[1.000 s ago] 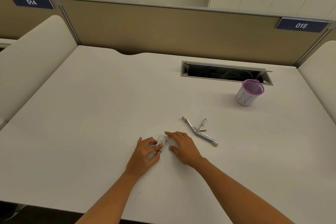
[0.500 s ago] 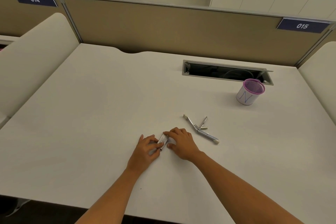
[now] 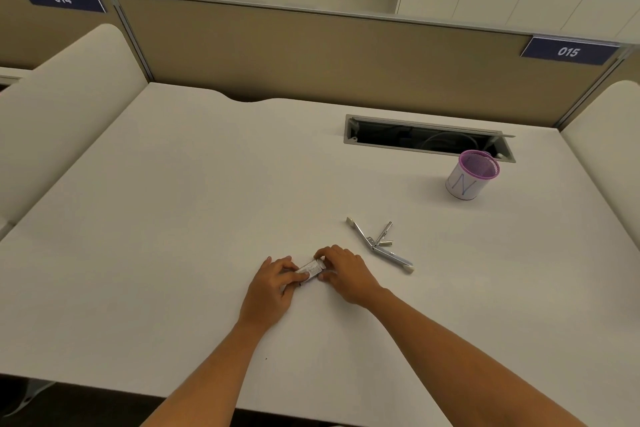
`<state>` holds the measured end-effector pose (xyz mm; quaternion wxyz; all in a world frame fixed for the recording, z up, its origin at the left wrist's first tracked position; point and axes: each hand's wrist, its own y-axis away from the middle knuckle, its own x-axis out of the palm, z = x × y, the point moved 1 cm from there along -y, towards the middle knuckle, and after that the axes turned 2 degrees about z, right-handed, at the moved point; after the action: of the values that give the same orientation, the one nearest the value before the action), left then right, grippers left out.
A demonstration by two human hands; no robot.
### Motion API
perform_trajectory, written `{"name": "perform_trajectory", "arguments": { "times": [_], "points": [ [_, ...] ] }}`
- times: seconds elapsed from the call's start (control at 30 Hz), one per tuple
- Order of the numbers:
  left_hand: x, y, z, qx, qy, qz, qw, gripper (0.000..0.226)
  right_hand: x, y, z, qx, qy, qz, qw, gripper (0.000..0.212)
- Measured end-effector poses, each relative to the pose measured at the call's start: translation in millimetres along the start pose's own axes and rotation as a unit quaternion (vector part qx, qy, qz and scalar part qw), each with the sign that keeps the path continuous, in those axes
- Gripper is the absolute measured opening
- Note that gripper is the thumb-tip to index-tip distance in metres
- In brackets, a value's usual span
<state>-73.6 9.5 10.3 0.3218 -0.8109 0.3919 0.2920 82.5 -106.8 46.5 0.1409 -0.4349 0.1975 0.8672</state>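
A small flat silver-grey piece lies on the white desk between my two hands. My left hand pinches its near left end with thumb and fingers. My right hand holds its far right end, fingers curled over it. Much of the piece is hidden under my fingers. To the right lies a folding metal stand, its thin silver arms spread open, touched by neither hand.
A pink-rimmed mesh cup wrapped in white paper marked N stands at the back right, in front of an open cable slot. A tan partition closes the desk's far side. Cream side panels flank it.
My right hand slid left and curled onto the small piece, which turned from nearly upright to slanted between both hands. The camera view shifted slightly.
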Motion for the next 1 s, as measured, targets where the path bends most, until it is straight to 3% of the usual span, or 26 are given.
{"name": "perform_trajectory", "arguments": {
  "times": [0.53,1.0],
  "points": [
    [3.7,-0.9,4.8,-0.008,0.021,-0.009,1.000,0.018,7.1,15.9,-17.7,0.010,-0.230,-0.069,0.971,0.024],
    [5.4,-3.1,8.6,0.015,-0.009,0.002,1.000,0.011,10.6,10.9,-10.3,0.115,-0.246,-0.120,0.955,0.016]
  ]
}}
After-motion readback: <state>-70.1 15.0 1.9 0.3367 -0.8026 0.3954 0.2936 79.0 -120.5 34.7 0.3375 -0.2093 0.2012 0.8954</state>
